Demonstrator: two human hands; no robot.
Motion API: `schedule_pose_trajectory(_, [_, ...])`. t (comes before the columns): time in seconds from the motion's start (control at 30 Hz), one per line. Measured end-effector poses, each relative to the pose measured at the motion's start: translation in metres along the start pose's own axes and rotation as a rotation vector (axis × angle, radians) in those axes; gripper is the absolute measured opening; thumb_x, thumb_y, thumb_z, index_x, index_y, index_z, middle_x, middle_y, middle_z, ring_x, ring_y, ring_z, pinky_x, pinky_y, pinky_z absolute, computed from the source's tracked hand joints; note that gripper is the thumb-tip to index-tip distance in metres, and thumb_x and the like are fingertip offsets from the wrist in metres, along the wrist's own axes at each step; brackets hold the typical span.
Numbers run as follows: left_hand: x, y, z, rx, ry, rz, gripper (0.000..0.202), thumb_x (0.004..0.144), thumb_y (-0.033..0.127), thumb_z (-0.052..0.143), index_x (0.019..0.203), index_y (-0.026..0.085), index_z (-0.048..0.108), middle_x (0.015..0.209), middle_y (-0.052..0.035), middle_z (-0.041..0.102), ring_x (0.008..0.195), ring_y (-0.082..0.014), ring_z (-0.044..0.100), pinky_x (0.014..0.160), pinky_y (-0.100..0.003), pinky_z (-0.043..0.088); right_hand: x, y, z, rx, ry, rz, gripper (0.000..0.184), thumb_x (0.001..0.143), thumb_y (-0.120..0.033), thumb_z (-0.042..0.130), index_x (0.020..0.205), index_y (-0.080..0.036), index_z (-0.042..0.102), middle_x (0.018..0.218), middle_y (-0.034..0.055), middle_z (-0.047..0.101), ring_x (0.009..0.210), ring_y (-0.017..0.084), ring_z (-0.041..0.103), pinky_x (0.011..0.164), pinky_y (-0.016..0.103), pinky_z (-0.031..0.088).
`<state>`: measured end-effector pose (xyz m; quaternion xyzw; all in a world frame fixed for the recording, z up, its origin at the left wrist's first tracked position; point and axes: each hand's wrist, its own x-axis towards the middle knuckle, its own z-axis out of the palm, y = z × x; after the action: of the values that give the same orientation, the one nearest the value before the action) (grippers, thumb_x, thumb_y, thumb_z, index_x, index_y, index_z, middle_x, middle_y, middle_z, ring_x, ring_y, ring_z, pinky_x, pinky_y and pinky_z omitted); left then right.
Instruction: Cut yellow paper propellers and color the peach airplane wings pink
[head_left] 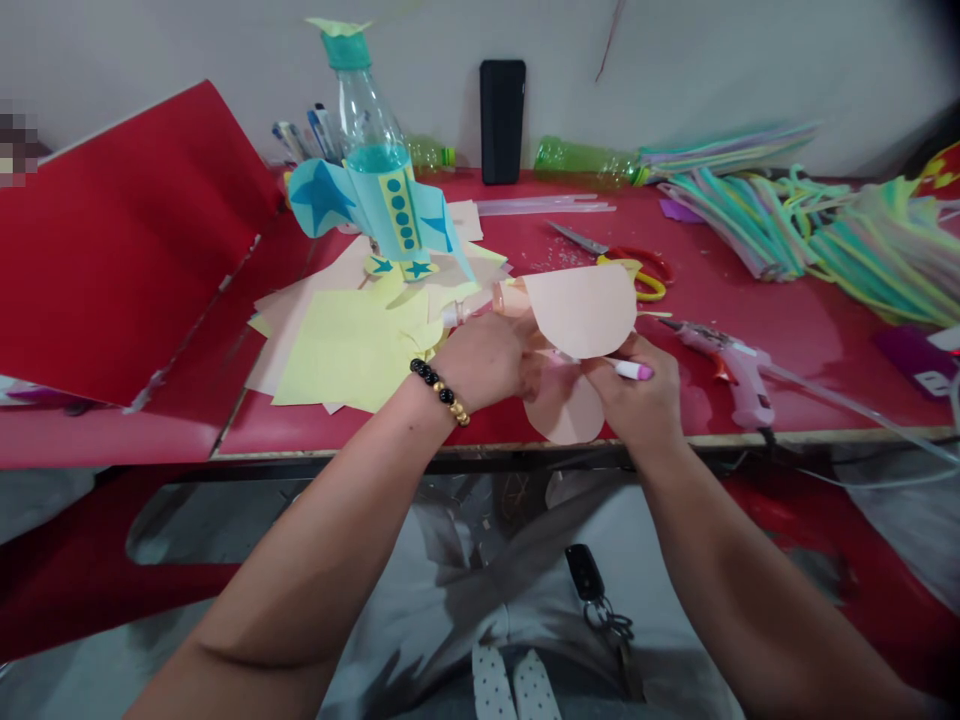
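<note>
My left hand [487, 362], with a beaded bracelet at the wrist, is closed around a small bottle craft [512, 296] wrapped in peach paper, lying on its side. A rounded peach paper wing [583, 308] stands up from it, and a second peach wing [568, 412] spreads toward the table edge. In my right hand [637, 395] is a marker [632, 370] with a white barrel and a pinkish-purple end, held close to the craft. The wing and fingers hide the marker's other end. Behind the craft lie scissors [645, 275] with red and yellow handles.
A finished-looking blue bottle rocket [394, 205] stands on yellow and peach paper sheets [345, 345]. At right lie a pink glue gun [724, 365] with its cord and bundled pastel straws [750, 225]. A black power bank [502, 120] leans against the wall. A red board [127, 240] rises at left.
</note>
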<state>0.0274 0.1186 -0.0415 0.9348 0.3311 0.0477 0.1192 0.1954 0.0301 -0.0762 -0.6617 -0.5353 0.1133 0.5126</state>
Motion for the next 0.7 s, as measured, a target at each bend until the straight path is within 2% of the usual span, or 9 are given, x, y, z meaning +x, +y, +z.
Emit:
schedule_pose_trajectory(0.17, [0.0002, 0.0002, 0.0001, 0.004, -0.016, -0.004, 0.047, 0.069, 0.042, 0.07, 0.108, 0.016, 0.062, 0.089, -0.0071, 0.071, 0.084, -0.0254, 0.065, 0.07, -0.033, 0.046, 0.0006, 0.002, 0.002, -0.002, 0.006, -0.024, 0.008, 0.07, -0.016, 0.064, 0.077, -0.017, 0.069, 0.068, 0.0002, 0.069, 0.062, 0.017, 0.062, 0.056, 0.026, 0.046])
schedule_pose_trajectory(0.4, [-0.0005, -0.0007, 0.0009, -0.025, 0.009, -0.003, 0.05, 0.068, 0.041, 0.07, 0.112, 0.018, 0.061, 0.089, -0.0064, 0.071, 0.082, -0.0247, 0.065, 0.068, -0.032, 0.046, -0.0002, 0.0048, 0.0014, -0.024, 0.025, -0.016, 0.013, 0.068, -0.012, 0.061, 0.077, -0.017, 0.069, 0.065, 0.0, 0.066, 0.059, 0.015, 0.057, 0.054, 0.027, 0.043])
schedule_pose_trajectory(0.53, [-0.0001, -0.0022, 0.0021, -0.021, 0.027, 0.01, 0.047, 0.067, 0.041, 0.071, 0.107, 0.018, 0.064, 0.086, -0.0071, 0.071, 0.081, -0.0249, 0.064, 0.065, -0.032, 0.046, 0.0002, 0.0034, 0.0009, -0.023, 0.012, -0.011, 0.008, 0.068, -0.014, 0.062, 0.073, -0.017, 0.068, 0.063, -0.0006, 0.066, 0.058, 0.016, 0.057, 0.052, 0.026, 0.042])
schedule_pose_trajectory(0.7, [-0.0002, -0.0019, 0.0012, -0.019, 0.004, 0.016, 0.044, 0.068, 0.044, 0.071, 0.102, 0.018, 0.065, 0.086, -0.0072, 0.071, 0.079, -0.0239, 0.064, 0.065, -0.032, 0.047, -0.0011, 0.0, 0.0022, -0.007, 0.011, -0.019, 0.011, 0.068, -0.013, 0.061, 0.076, -0.018, 0.068, 0.063, -0.0009, 0.065, 0.057, 0.016, 0.057, 0.051, 0.027, 0.042])
